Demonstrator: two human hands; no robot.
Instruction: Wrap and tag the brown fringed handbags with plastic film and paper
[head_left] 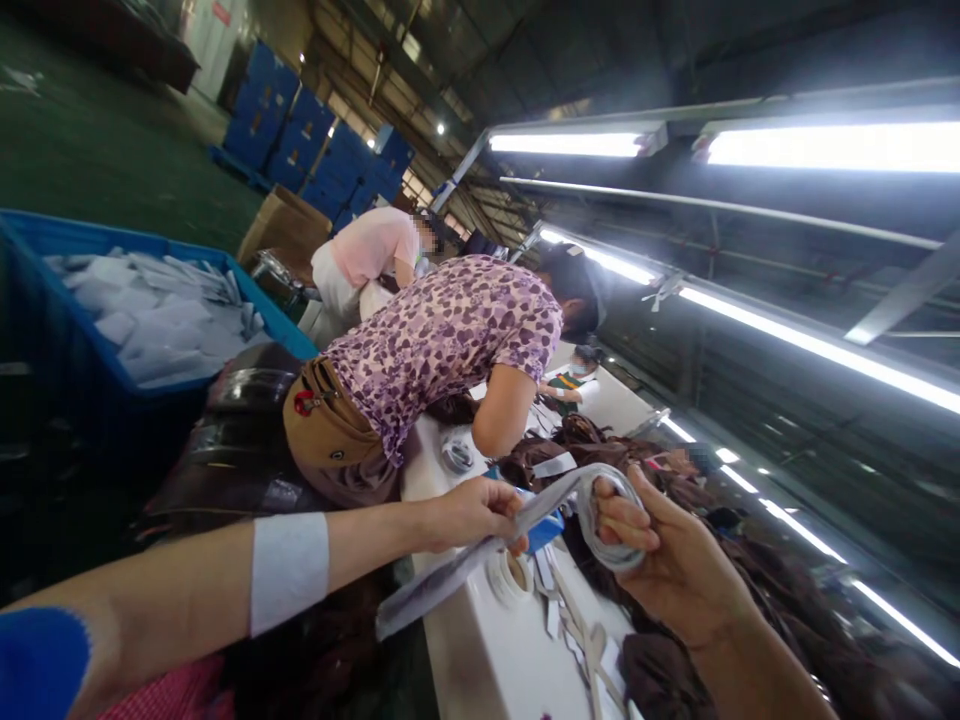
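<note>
Two hands are closed on one pale strip (525, 520), which is held in the air above the white tabletop (487, 650). At the left, the left hand (469, 512) is pinched on the strip's middle, thumb and fingers (504, 503) pressed together, with a loose tail hanging down-left. The strip's long axis runs up to the right, where it is looped around the fingers (622, 525) of the right hand (675, 570), curled shut on it. Both hands are equally near.

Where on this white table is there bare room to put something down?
Bare white table lies below the tape roll, beside the paper strips. Farther along it is crowded: dark brown goods and a co-worker leaning over.
</note>
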